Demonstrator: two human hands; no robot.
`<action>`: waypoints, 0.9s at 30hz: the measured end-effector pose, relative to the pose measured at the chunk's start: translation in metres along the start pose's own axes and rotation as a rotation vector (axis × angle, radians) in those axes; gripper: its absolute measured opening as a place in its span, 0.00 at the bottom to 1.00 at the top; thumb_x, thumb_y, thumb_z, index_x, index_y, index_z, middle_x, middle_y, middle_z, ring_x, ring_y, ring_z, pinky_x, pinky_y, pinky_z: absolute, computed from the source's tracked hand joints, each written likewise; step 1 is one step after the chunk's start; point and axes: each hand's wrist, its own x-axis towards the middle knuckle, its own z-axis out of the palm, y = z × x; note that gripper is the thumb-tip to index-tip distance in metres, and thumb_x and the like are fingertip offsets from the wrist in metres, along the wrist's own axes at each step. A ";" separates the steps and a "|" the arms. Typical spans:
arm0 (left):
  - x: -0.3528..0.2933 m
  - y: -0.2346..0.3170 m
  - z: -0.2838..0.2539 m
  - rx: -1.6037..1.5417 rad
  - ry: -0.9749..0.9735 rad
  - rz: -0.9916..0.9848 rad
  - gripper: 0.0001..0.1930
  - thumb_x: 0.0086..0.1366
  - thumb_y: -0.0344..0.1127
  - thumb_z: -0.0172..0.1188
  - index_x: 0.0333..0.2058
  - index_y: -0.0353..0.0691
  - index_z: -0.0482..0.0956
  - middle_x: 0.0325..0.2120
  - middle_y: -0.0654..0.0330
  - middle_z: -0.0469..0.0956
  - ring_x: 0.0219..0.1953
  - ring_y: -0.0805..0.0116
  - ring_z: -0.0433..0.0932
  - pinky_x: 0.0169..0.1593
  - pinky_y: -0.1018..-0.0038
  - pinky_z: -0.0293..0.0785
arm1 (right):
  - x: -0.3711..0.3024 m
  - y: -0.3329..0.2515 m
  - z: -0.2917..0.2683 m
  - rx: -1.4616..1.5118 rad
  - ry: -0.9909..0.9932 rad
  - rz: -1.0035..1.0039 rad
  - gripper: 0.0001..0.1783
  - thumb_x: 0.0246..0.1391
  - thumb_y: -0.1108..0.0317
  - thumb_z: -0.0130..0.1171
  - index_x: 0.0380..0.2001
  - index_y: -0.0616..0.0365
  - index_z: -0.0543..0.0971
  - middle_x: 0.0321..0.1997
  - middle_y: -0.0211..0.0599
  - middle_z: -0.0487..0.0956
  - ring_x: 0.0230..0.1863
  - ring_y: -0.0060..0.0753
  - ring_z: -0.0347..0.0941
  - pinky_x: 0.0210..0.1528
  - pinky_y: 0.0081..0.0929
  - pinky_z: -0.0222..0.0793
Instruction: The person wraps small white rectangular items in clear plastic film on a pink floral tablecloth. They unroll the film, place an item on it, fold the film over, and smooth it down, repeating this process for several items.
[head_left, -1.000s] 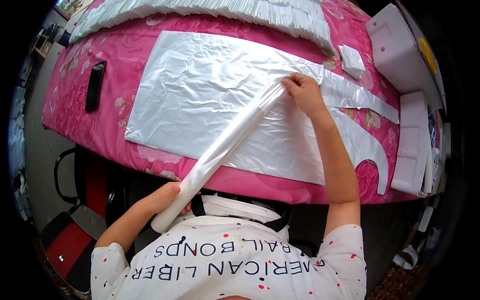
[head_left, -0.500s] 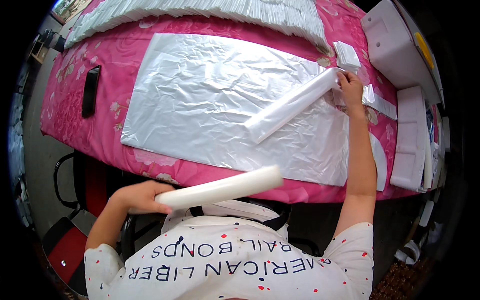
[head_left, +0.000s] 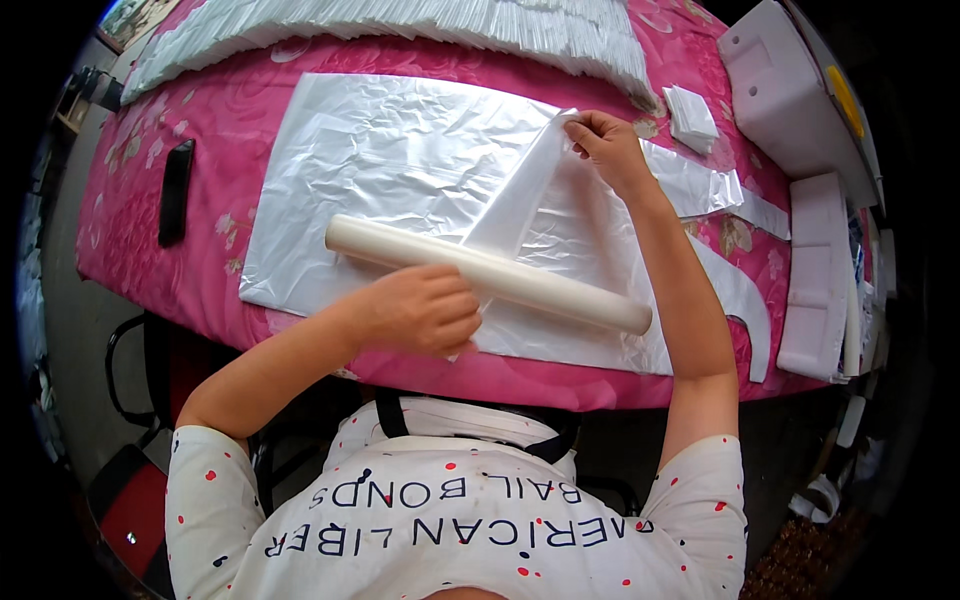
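Observation:
A wrinkled sheet of silvery-clear plastic film [head_left: 370, 150] is spread over the table. My right hand [head_left: 607, 150] pinches a top corner of its folded flap [head_left: 515, 190], lifted into a slanting strip. Across the sheet lies a white roll [head_left: 490, 272], its left end farther from me than its right. On the near side of that roll, my left hand [head_left: 425, 310] is closed, fingers curled down by the film's near edge. What its fingertips hold is hidden and slightly blurred.
A long row of folded white plastic pieces [head_left: 400, 30] lines the table's far side. A black phone [head_left: 177, 192] lies at left on the pink flowered cloth [head_left: 125, 215]. To the right are a small folded stack [head_left: 690, 118] and white foam boxes [head_left: 810, 270].
My left hand has let go of the white roll, which now lies across the film. My right hand has moved left and slightly away from me with the flap.

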 end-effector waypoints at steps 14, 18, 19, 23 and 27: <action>-0.018 0.033 0.022 -0.225 -0.370 -0.185 0.44 0.54 0.62 0.47 0.58 0.29 0.55 0.61 0.44 0.50 0.65 0.52 0.45 0.66 0.59 0.38 | -0.004 -0.015 0.002 -0.211 0.196 0.067 0.24 0.48 0.62 0.62 0.48 0.60 0.71 0.43 0.37 0.73 0.33 0.23 0.72 0.34 0.20 0.67; -0.016 0.050 0.030 -0.173 -0.350 -0.280 0.44 0.54 0.63 0.46 0.58 0.30 0.56 0.61 0.45 0.51 0.65 0.51 0.46 0.66 0.58 0.37 | -0.061 -0.043 0.029 -0.505 0.063 -0.206 0.29 0.46 0.60 0.62 0.51 0.58 0.69 0.50 0.47 0.71 0.49 0.41 0.70 0.50 0.34 0.65; -0.017 0.054 0.032 -0.158 -0.343 -0.316 0.44 0.54 0.63 0.46 0.58 0.30 0.56 0.61 0.45 0.51 0.65 0.51 0.46 0.66 0.58 0.36 | -0.083 -0.047 0.046 -0.536 -0.060 -0.252 0.29 0.46 0.59 0.62 0.52 0.58 0.69 0.50 0.48 0.70 0.51 0.44 0.68 0.53 0.34 0.63; -0.014 0.064 0.039 -0.123 -0.358 -0.332 0.45 0.53 0.64 0.46 0.59 0.31 0.55 0.61 0.45 0.51 0.65 0.52 0.46 0.66 0.57 0.36 | -0.164 -0.042 0.092 -0.690 -0.241 -0.287 0.27 0.43 0.68 0.62 0.51 0.53 0.71 0.45 0.43 0.74 0.46 0.43 0.69 0.49 0.36 0.65; -0.014 0.068 0.037 -0.101 -0.378 -0.347 0.45 0.54 0.65 0.46 0.60 0.32 0.54 0.62 0.47 0.49 0.66 0.54 0.45 0.66 0.58 0.37 | -0.164 -0.034 0.074 -0.829 -0.046 -0.316 0.28 0.41 0.72 0.61 0.51 0.53 0.72 0.43 0.40 0.75 0.43 0.45 0.70 0.46 0.36 0.66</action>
